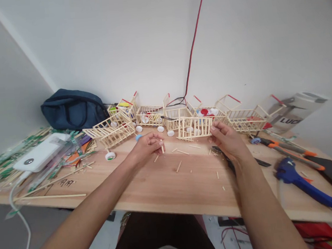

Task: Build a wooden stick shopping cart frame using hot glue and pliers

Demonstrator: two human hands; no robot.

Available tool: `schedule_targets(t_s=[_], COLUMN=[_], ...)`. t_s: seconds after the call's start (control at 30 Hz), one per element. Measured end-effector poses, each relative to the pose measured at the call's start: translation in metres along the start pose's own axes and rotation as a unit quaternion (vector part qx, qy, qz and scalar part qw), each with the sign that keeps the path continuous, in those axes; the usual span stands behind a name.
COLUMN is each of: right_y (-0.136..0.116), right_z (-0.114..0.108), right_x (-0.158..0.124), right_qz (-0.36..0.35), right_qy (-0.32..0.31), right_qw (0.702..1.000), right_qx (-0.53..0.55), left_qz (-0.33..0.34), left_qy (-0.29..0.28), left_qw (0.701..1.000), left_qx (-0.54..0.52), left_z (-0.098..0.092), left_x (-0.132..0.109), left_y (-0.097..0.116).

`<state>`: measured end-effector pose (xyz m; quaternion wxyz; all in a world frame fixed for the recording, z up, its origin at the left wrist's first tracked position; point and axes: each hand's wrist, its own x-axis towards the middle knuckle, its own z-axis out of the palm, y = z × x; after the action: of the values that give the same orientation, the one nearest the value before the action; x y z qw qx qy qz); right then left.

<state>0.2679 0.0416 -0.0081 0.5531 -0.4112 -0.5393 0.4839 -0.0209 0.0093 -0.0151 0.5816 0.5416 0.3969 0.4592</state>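
Observation:
My left hand [147, 144] is closed in a pinch on a short wooden stick [162, 146] held upright just above the wooden table [148, 184]. My right hand [227, 137] grips the right end of a small stick-built fence panel [194, 127] that stands on the table between my hands. Loose short sticks [179, 166] lie scattered on the wood below both hands.
Several little stick carts [150, 116] with bottle-cap wheels line the wall. A blue bag [73, 108] sits at the back left, a white power bank [39, 155] beside it. A blue glue gun [305, 184] and orange-handled cutters [287, 147] lie on the right. A red cable [193, 40] hangs down the wall.

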Motion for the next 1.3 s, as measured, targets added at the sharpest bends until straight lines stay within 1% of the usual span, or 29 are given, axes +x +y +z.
schedule_targets(t_s=[0.17,0.37,0.47,0.57,0.63,0.7,0.87,0.93,1.03,1.2,1.3], right_y=[0.000,-0.001,0.000,0.000,0.001,0.001,-0.001,-0.002,-0.005,-0.007,-0.007], right_z=[0.001,0.002,0.002,0.001,0.001,0.001,0.001,0.001,0.002,0.002,0.002], right_x=[0.000,0.000,0.000,0.000,0.000,0.000,-0.001,-0.001,-0.001,-0.002,-0.002], right_qz=[0.010,0.010,0.008,0.005,0.006,0.006,0.007,0.005,0.002,0.003,0.001], right_qy=[-0.004,-0.001,-0.001,0.000,0.000,0.001,-0.002,-0.001,0.003,0.007,0.004], right_qw=[1.000,1.000,1.000,1.000,1.000,1.000,1.000,1.000,1.000,1.000,1.000], right_qx=[0.005,0.008,0.008,0.006,0.004,0.001,-0.007,-0.002,0.012,0.024,0.018], left_qz=[0.002,-0.004,0.011,0.051,0.076,0.083,0.073,0.076,0.104,0.170,0.172], left_qy=[0.054,0.088,0.119,0.138,0.134,0.123,0.126,0.119,0.091,0.039,0.014], left_qw=[0.999,0.993,0.982,0.956,0.934,0.921,0.916,0.908,0.883,0.837,0.809], left_qx=[0.011,0.072,0.144,0.254,0.322,0.361,0.375,0.395,0.448,0.519,0.561], left_z=[0.000,-0.006,-0.012,-0.018,-0.022,-0.025,-0.027,-0.028,-0.029,-0.028,-0.023], left_x=[0.000,0.002,0.004,0.004,0.004,0.003,0.003,0.003,0.003,0.003,0.003], left_y=[0.003,0.001,-0.003,-0.006,-0.008,-0.009,-0.010,-0.010,-0.010,-0.015,-0.019])
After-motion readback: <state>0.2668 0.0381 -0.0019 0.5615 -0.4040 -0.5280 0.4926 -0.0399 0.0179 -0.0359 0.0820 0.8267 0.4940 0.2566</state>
